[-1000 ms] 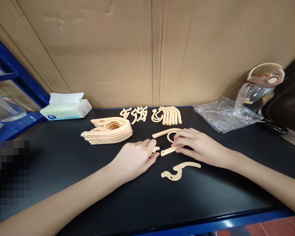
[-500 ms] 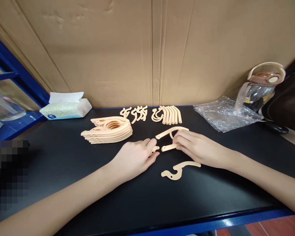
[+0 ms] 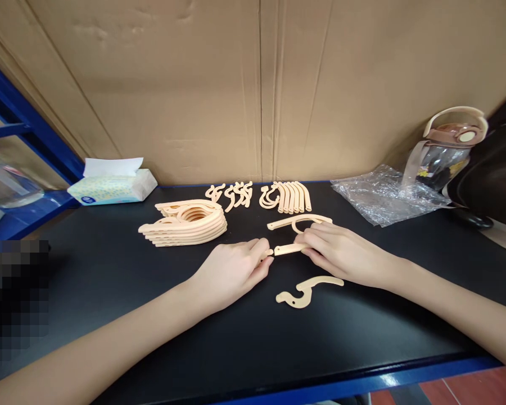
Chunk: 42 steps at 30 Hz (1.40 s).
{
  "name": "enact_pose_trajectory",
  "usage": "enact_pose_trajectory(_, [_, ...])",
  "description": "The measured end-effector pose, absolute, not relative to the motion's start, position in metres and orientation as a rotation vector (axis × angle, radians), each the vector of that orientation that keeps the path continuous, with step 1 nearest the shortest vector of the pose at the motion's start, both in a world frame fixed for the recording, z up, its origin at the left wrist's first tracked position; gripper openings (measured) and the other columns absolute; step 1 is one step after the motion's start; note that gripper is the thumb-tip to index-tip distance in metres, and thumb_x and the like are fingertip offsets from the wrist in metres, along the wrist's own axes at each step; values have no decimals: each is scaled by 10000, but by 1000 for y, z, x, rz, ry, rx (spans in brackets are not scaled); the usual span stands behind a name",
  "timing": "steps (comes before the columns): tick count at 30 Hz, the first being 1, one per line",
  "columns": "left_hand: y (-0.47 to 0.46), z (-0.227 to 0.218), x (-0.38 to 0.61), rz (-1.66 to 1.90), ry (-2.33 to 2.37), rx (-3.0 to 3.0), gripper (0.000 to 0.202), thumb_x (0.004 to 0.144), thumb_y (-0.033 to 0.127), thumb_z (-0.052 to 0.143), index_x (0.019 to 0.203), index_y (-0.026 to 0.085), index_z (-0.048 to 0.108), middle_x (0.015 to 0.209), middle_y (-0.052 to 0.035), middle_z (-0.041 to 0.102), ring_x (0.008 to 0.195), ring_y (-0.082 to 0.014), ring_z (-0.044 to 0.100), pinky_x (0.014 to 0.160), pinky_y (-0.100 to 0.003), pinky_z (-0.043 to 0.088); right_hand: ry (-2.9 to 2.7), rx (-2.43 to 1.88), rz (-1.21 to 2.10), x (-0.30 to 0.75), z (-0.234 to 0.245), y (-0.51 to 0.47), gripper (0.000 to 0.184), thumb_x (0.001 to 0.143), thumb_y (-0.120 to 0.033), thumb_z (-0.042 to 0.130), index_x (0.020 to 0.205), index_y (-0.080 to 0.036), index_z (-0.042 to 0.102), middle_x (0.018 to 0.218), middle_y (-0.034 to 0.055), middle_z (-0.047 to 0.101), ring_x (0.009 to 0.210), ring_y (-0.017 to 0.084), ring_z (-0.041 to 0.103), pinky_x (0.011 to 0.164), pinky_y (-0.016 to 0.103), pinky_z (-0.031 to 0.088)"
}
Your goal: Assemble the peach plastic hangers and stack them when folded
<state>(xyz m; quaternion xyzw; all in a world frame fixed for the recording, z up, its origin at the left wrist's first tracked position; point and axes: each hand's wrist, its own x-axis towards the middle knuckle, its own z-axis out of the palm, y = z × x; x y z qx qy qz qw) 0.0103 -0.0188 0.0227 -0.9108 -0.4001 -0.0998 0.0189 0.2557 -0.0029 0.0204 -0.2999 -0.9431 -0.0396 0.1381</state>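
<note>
My left hand (image 3: 238, 273) pinches a small cream hanger part (image 3: 268, 253), most of it hidden by the fingers. My right hand (image 3: 341, 250) is closed on a cream folding hanger (image 3: 287, 249), whose holed arm end points at the left-hand part with a narrow gap between. Part of that hanger, including a second arm (image 3: 297, 220) and a curved hook just beyond, is covered by the right fingers. Nearer to me, a loose S-shaped hanger piece (image 3: 306, 293) lies flat on the black table (image 3: 219, 354).
A stack of folded hangers (image 3: 185, 233) lies left of my hands. Along the back are small curved pieces (image 3: 238, 196), hooks (image 3: 270, 198) and a row of hanger arms (image 3: 294, 197). A tissue pack (image 3: 113, 185), clear plastic bag (image 3: 383, 194) and bottle (image 3: 449, 160) stand around.
My right hand has tilted the hanger slightly, bringing its near arm closer to the left-hand part. The far arm has shifted a little to the right. My left hand stays nearly still.
</note>
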Motion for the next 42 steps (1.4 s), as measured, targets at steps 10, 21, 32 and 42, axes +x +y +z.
enact_pose_trajectory(10, [-15, 20, 9, -328, -1256, -2914, 293, 962, 367, 502, 751, 217, 363, 595, 75, 502, 482, -119, 510, 448, -216, 248, -2659, -899, 239, 257, 18, -5, 82, 955, -172, 431, 959, -207, 505, 912, 24, 630, 723, 141, 573, 661, 273, 443])
enact_pose_trajectory(21, [-13, 19, 9, -360, -1287, -2983, 422, 912, 436, 577, 693, 218, 289, 604, 82, 431, 491, -110, 459, 473, -210, 231, -2610, -851, 239, 257, 19, -6, 135, 983, -271, 472, 884, -195, 524, 785, 0, 606, 675, 135, 564, 622, 259, 412])
enact_pose_trajectory(32, [-13, 17, 11, -338, -1295, -2983, 424, 952, 493, 477, 688, 221, 287, 563, 75, 412, 450, -124, 433, 460, -222, 209, -2598, -833, 248, 255, 16, -7, 153, 978, -291, 483, 889, -191, 557, 796, 1, 650, 676, 126, 601, 611, 240, 420])
enact_pose_trajectory(42, [-13, 16, 11, -368, -1293, -2977, 434, 937, 542, 474, 703, 220, 301, 563, 83, 391, 447, -121, 431, 461, -211, 212, -2593, -836, 223, 254, 17, -6, 153, 975, -278, 484, 883, -183, 562, 795, 6, 650, 680, 131, 607, 613, 241, 424])
